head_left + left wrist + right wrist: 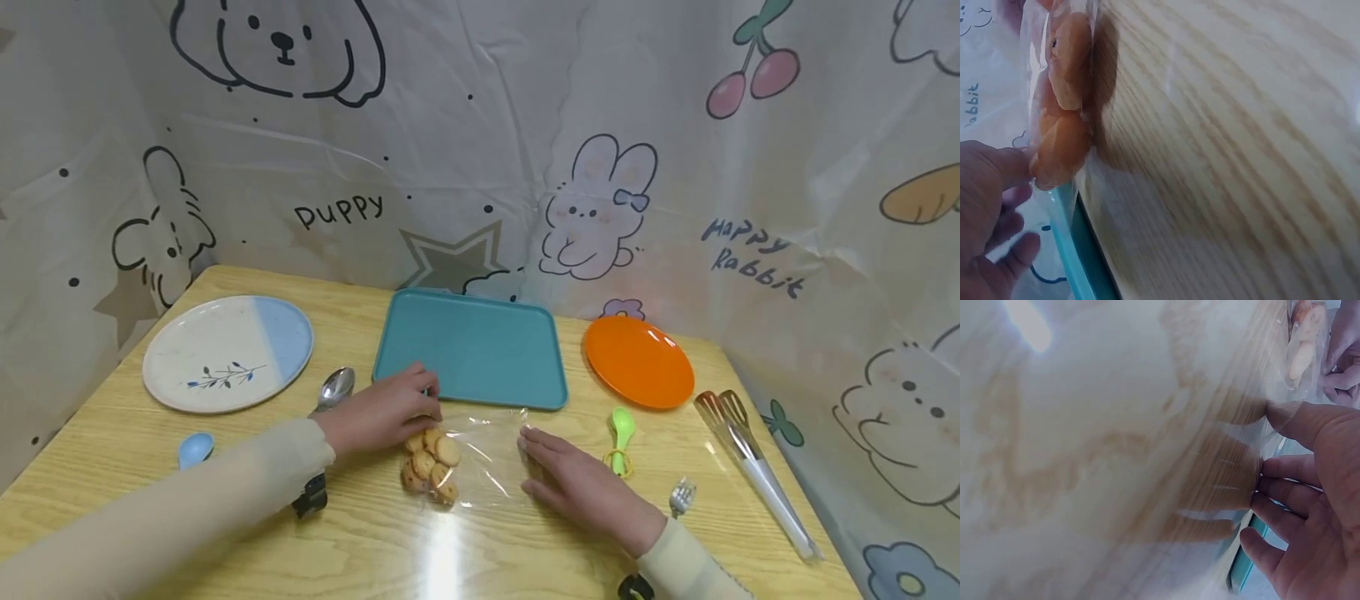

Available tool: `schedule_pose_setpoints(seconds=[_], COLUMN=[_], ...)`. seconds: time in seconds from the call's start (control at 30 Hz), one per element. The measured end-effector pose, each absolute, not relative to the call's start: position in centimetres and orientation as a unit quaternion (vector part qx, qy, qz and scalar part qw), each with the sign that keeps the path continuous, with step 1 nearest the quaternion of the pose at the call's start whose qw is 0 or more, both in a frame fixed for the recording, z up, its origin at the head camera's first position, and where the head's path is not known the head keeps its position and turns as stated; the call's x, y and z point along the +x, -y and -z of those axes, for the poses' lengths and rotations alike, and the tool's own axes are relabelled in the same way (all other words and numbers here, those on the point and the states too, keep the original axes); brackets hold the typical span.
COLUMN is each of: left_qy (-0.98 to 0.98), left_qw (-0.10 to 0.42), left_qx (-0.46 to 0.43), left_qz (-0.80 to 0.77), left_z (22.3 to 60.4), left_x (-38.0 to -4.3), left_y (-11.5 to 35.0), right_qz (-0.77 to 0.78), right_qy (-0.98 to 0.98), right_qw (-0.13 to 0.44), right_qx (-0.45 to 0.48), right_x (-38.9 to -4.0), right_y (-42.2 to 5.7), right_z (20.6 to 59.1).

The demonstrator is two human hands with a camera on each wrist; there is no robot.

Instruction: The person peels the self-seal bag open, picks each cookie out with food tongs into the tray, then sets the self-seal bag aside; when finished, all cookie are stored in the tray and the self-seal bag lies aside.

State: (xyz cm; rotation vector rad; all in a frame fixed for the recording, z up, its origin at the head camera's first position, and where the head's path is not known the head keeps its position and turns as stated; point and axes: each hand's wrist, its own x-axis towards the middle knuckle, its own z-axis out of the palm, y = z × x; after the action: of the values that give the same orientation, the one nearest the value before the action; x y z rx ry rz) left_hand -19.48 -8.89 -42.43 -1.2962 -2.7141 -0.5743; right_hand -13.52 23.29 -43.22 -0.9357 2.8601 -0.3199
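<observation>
A clear plastic bag lies on the table in front of me, with several round golden cookies gathered at its left end. My left hand pinches the bag's upper left corner beside the cookies. In the left wrist view, the thumb of that hand meets the plastic right at a cookie, the other fingers bent behind. At the bag's right end, my right hand rests with fairly straight fingers along the edge. The right wrist view shows this hand's fingertips by the tabletop and its thumb at the plastic.
Behind the bag lies a teal tray. An oval white-and-blue plate, metal spoon and blue spoon are at left. At right are an orange plate, green spoon, fork and metal tongs.
</observation>
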Motion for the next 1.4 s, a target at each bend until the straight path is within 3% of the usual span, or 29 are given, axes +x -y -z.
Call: schedule_pose_setpoints(seconds=[0.27,0.77,1.07,1.4], left_qy=[0.877,0.877,0.889,0.886], left_qw=[-0.001,0.019,0.023,0.021], left_qx=[-0.387,-0.392,-0.375,-0.381], left_qz=[0.284,0.278,0.262,0.264], left_z=[42.4,43.3,43.5,43.8], left_x=[-19.9,-20.1,-19.9,-19.9], left_y=[9.3,9.3,9.2,9.1], right_qz=[0.110,0.132,0.114,0.212], right_qy=[-0.946,-0.949,-0.951,-0.940], right_qw=[0.070,0.071,0.028,0.064], right_qx=[-0.298,-0.278,-0.287,-0.260], right_x=[-13.6,-13.3,-13.0,-13.1], right_y=[-23.3,-23.3,-23.3,-24.4], right_z=[43.0,43.2,43.2,42.6])
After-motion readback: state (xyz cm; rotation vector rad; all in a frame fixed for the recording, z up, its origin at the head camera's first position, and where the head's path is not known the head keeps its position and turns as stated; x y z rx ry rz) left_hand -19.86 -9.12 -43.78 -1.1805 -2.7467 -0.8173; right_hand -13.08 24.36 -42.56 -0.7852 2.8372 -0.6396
